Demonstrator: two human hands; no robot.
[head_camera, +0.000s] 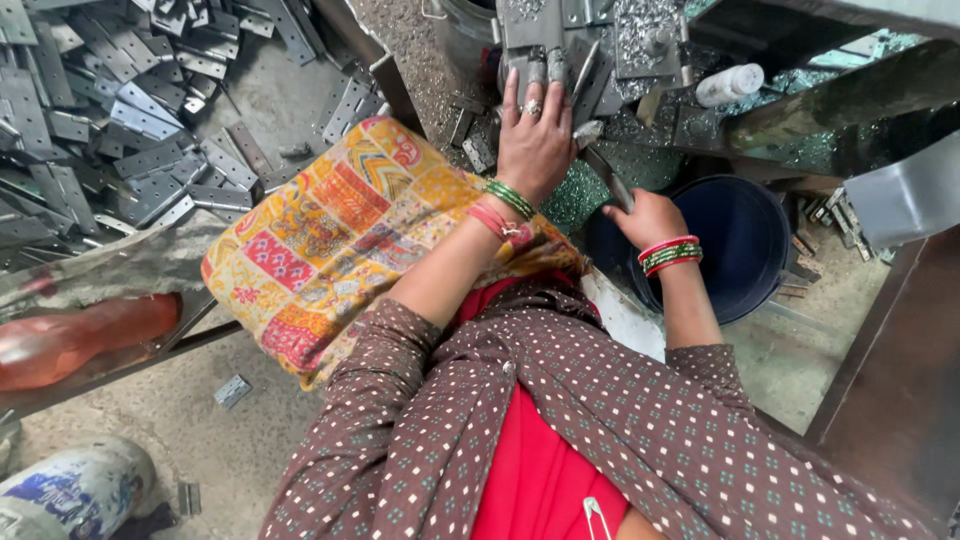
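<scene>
Your left hand (535, 135) is lying spread flat, pressing the metal plate (545, 55) steady on the machine bed (650, 40), while your right hand (648, 217) is gripping the lever (605, 175) above the dark bucket (745, 245).

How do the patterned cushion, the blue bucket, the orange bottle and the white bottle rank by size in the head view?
1. Patterned cushion, the largest.
2. Blue bucket, though the right hand partly covers it.
3. Orange bottle, cut off by the frame edge, so unsure against the bucket.
4. White bottle, the smallest.
</scene>
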